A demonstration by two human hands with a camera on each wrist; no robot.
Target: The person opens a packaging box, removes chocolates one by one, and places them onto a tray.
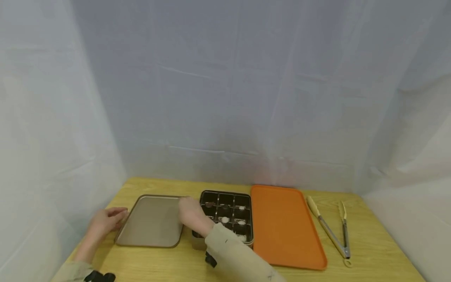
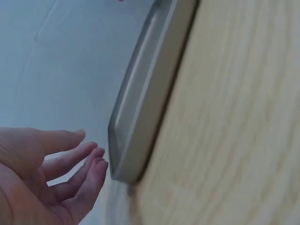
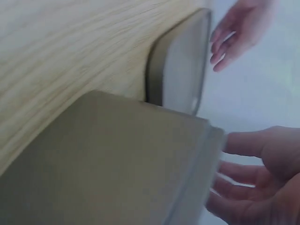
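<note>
Reaching with open hands, left (image 1: 105, 222) beside tray (image 1: 151, 221), right (image 1: 192, 215) over box (image 1: 227, 215) lower centre; risking a nudged, spilled box.

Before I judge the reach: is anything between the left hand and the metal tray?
Nothing visible. The left hand hovers with open fingers just off the metal tray at its left edge, only bare table between them. The right hand is at the tray's opposite side.

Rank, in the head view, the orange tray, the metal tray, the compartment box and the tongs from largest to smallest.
1. orange tray
2. metal tray
3. compartment box, partly hidden by the right hand
4. tongs
</note>
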